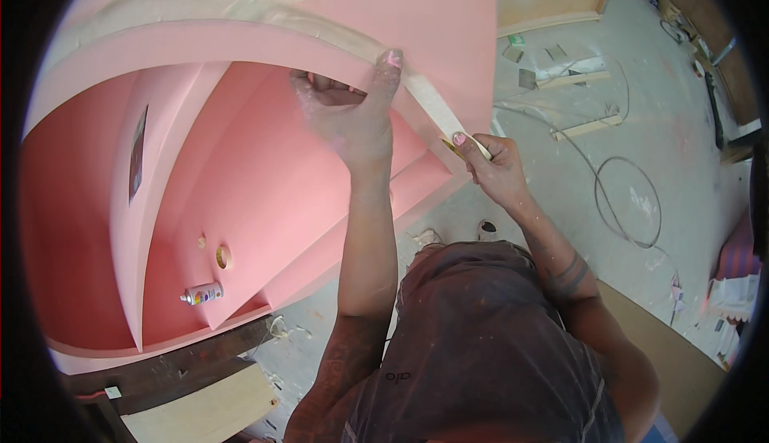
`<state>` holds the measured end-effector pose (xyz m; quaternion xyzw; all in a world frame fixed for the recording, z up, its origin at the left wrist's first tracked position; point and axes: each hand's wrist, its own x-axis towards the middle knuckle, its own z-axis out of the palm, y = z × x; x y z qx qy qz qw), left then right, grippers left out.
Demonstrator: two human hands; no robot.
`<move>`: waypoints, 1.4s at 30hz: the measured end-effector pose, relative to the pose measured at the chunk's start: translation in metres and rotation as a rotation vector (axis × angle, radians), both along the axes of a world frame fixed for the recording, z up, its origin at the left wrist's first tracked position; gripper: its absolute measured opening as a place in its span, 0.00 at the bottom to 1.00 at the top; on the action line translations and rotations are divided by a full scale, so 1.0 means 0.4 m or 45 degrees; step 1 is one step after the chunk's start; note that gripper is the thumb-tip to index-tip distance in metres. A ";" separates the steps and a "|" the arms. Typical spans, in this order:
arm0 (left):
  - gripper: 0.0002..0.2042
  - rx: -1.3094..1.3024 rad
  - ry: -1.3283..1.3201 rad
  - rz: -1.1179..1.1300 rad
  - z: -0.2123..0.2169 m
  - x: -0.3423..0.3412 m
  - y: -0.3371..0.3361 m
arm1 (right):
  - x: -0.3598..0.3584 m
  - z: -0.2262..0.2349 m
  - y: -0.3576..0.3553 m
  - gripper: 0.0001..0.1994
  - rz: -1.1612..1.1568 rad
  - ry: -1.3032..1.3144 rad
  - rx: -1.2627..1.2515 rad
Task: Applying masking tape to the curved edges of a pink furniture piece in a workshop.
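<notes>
A large pink curved panel (448, 10) has a rounded opening with a broad rim. Cream masking tape (240, 12) follows the curve above that rim, partly wrinkled. My left hand (352, 118) grips the rim, its thumb pressed on the tape and its fingers curled into the opening. From that thumb a straight length of tape slants down to my right hand (498, 167), which pinches the tape roll (452, 148) near the rim's lower right corner. Most of the roll is hidden by the fingers.
Inside the pink opening lie a spray can (202, 293) and another tape roll (223, 257). A curved pink divider (152, 171) crosses it. Wood strips (587, 126) and a looped cable (629, 203) lie on the grey floor at right. A light board (204, 411) is at lower left.
</notes>
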<state>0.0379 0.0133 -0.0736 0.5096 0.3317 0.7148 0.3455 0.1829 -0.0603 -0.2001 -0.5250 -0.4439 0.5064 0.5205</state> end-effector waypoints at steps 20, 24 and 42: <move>0.27 -0.320 0.095 -0.090 -0.187 0.005 -0.027 | -0.022 0.017 0.006 0.24 -0.046 0.008 0.035; 0.25 -0.328 0.142 -0.119 -0.182 -0.001 -0.023 | -0.026 0.007 0.002 0.24 -0.069 0.018 0.018; 0.27 -0.375 0.076 -0.236 -0.164 -0.004 -0.038 | -0.020 0.006 -0.036 0.23 -0.083 0.020 0.029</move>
